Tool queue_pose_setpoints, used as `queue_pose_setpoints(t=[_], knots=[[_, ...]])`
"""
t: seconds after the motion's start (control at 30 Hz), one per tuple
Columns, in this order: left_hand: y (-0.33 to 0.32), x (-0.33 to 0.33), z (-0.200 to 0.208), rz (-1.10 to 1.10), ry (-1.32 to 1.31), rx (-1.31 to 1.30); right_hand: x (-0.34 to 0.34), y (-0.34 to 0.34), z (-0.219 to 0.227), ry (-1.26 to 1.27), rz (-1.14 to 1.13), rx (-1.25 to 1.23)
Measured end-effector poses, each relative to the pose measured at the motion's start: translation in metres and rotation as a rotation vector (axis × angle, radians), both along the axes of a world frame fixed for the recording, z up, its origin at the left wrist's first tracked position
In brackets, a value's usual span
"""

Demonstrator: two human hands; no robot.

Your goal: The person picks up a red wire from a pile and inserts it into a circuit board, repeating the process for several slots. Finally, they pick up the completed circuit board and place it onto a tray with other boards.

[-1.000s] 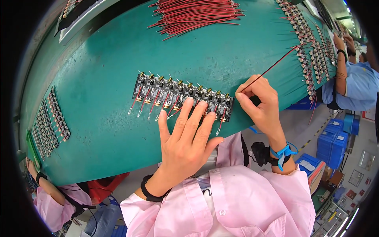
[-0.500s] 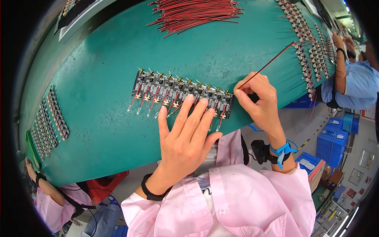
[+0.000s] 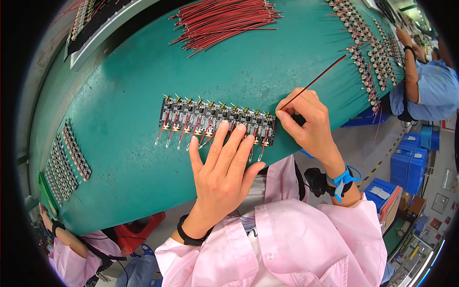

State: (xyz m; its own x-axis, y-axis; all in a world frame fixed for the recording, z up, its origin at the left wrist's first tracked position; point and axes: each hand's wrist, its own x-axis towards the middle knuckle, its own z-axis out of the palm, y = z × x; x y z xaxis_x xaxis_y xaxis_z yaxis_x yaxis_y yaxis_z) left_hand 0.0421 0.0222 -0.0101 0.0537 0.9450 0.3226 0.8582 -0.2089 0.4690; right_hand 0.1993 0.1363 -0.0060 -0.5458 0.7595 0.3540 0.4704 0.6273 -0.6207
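Note:
A long dark panel of small circuit boards (image 3: 193, 115) lies on the green table in front of me, with short red wires hanging over its near side. My left hand (image 3: 222, 167) lies flat on the panel's near edge, fingers spread, fingertips touching the boards right of the middle. My right hand (image 3: 308, 119) is just off the panel's right end. Its thumb and forefinger pinch a thin red and black wire (image 3: 321, 77) that slants up to the right. The wire's lower tip is hidden by the fingers.
A pile of red and black wires (image 3: 224, 24) lies at the far side of the green table (image 3: 119, 153). Wired board panels stand at the far right (image 3: 366, 69), others at the left (image 3: 62, 165). Co-workers sit at the right (image 3: 420, 86) and lower left (image 3: 76, 253).
The whole view has shifted slightly. My hands, the panel and the pinched wire keep nearly the same places relative to one another.

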Motion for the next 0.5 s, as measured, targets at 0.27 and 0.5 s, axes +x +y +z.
queue_pose_setpoints(t=[0.27,0.5], knots=[[0.0001,-0.0003,0.0016,-0.001,-0.008,-0.026,0.0012,-0.0003,0.0014,0.026,-0.005,-0.066],[-0.0006,-0.0004,0.0014,0.005,-0.008,-0.029,0.0007,-0.0001,-0.0004,0.02,0.002,-0.041]])
